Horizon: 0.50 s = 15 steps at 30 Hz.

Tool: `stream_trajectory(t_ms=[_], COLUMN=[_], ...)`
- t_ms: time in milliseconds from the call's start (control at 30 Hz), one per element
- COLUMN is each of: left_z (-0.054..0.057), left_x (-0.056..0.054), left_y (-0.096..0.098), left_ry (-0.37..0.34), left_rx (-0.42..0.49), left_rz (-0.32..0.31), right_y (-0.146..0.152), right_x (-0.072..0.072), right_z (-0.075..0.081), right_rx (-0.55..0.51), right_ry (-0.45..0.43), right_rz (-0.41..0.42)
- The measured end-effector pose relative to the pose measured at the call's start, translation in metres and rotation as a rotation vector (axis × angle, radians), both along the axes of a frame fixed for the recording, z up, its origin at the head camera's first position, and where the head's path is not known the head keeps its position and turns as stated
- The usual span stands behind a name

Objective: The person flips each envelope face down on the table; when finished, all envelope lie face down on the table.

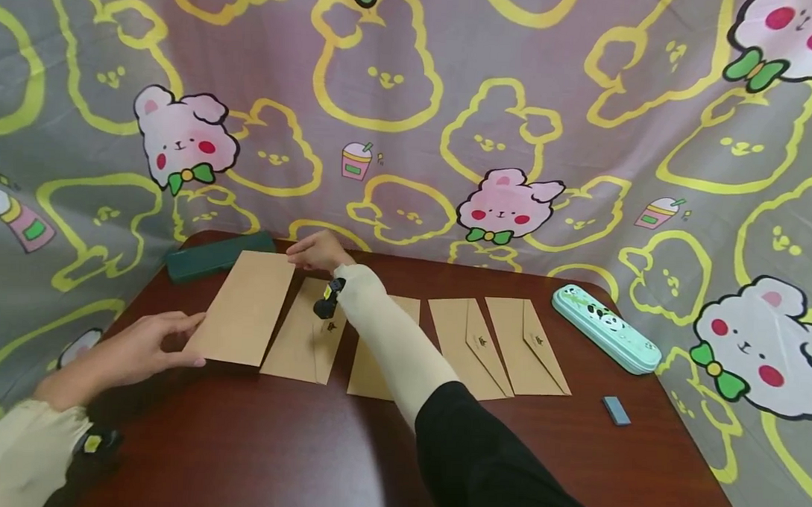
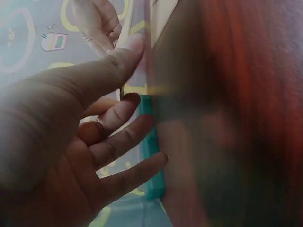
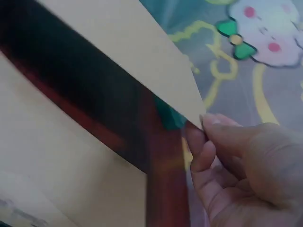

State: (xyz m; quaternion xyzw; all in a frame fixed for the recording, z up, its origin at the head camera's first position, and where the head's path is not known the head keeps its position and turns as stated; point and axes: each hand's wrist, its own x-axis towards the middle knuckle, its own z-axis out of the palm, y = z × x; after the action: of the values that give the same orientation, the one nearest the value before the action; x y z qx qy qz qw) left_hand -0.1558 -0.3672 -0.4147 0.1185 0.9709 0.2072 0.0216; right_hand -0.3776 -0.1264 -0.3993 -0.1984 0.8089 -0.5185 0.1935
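A plain brown envelope (image 1: 246, 307) is held tilted just above the left part of the table, its blank side up. My left hand (image 1: 144, 347) pinches its near left corner between thumb and index finger; in the left wrist view the other fingers (image 2: 130, 182) spread out below. At the far right corner, my right hand (image 1: 319, 252) pinches the edge with thumb and fingertips, as the right wrist view shows (image 3: 251, 165). Beside it a second envelope (image 1: 291, 346) lies flap side up, partly behind my right wrist. My right forearm hides part of a third envelope (image 1: 368, 368).
Two more flap-up envelopes, one (image 1: 453, 337) and another (image 1: 510, 339), lie to the right. A mint pencil case (image 1: 605, 329) with a panda and a small blue block (image 1: 617, 411) are beyond them. A dark green case (image 1: 207, 260) stands back left. Patterned cloth surrounds the table (image 1: 292, 443).
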Motion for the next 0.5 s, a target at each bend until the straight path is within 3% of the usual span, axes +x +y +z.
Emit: stream_trajectory(t_ms=[200, 333, 500], left_z=[-0.011, -0.018, -0.025], left_x=[-0.004, -0.008, -0.014], left_y=[-0.012, -0.015, -0.011], left_ry=[-0.064, -0.131, -0.204], left_rx=[0.006, -0.015, -0.042], left_rz=[-0.014, -0.02, -0.003], right_y=[-0.014, -0.02, -0.018], right_x=[0.007, 0.015, 0.022], right_z=[-0.015, -0.032, -0.042], right_rx=[0.372, 0.519, 0.701], right_ry=[0.266, 0.355, 0.566], right_rz=[0.14, 0.198, 0.277])
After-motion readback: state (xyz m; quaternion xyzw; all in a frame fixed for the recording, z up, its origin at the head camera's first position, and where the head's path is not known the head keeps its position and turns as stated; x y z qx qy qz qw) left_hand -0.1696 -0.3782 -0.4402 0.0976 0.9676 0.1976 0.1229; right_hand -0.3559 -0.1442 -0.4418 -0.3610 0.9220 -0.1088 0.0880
